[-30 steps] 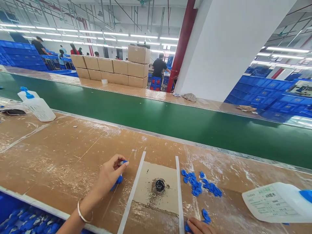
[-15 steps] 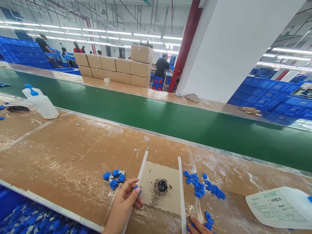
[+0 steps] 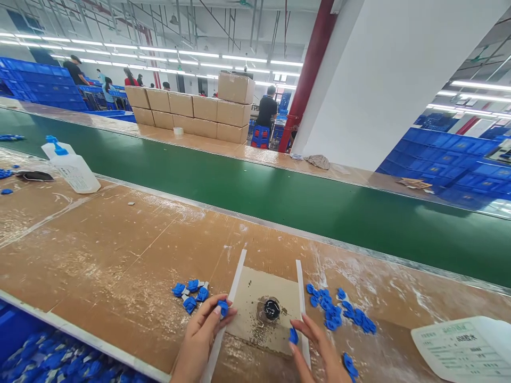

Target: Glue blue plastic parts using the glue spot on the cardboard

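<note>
My left hand (image 3: pixel 199 336) pinches a small blue flower-like piece (image 3: pixel 223 307) between thumb and fingertips, left of the cardboard sheet (image 3: pixel 257 281). Another small blue piece (image 3: pixel 294 335) is between the thumb and fingers of my right hand (image 3: pixel 319 348), over the sheet's right edge. Between the hands, a small round pot of dark, shiny liquid (image 3: pixel 272 308) sits on the sheet, with dark specks around it. A few blue pieces with pale tabs (image 3: pixel 190 304) lie beyond my left hand. Several loose blue pieces (image 3: pixel 331 314) are scattered to the right.
White strips (image 3: pixel 300 287) flank the cardboard. A green conveyor belt (image 3: pixel 239 178) runs behind the table. White bottles stand at left (image 3: pixel 77 173) and lie at right (image 3: pixel 459 343). A blue bin (image 3: pixel 11 340) full of blue pieces is at lower left. Cartons (image 3: pixel 205 109) and people are beyond.
My right hand has come up and inward from the bottom edge, bringing a blue piece toward the pot. My left hand has turned its piece more into view. The camera has shifted slightly.
</note>
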`<state>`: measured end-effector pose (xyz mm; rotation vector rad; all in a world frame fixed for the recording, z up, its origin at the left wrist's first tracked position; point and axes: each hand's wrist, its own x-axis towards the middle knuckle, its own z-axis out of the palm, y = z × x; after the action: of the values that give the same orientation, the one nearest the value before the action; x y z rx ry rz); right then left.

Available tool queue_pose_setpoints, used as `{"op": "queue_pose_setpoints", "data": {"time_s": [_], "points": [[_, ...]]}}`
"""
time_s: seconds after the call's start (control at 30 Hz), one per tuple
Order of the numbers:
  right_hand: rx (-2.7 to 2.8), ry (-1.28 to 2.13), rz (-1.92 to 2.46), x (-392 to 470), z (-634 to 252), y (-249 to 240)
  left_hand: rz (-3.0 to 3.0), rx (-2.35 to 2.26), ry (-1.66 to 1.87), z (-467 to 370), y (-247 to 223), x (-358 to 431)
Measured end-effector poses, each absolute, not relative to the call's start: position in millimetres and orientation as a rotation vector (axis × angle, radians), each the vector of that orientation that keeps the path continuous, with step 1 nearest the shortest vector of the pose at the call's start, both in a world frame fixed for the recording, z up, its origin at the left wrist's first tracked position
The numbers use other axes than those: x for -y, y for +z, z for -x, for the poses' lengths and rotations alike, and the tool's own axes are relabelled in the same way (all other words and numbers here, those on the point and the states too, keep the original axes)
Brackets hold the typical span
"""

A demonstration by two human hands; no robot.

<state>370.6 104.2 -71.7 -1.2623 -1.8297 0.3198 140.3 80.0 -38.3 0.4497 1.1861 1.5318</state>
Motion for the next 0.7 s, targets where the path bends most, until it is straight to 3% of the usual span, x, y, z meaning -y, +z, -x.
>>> {"op": "queue_pose_setpoints", "data": {"time_s": [0.17,0.4,0.57,0.7], "points": [[2.114,0.064,1.120,-134,-348,-39,-0.538,-1.277,1.529,-140,-41,-77],[2.116,0.094,1.158,-134,-339,-46,-0.572,-1.310,1.528,-142,-35,-78],[1.944,0.353,1.233,-123,-335,-47,-0.574,-1.268,1.526,-142,-35,-78],[1.534,0.868,1.165,-106,-328,-40,-0.516,-1.234,1.517,-152,-26,-73]]}}
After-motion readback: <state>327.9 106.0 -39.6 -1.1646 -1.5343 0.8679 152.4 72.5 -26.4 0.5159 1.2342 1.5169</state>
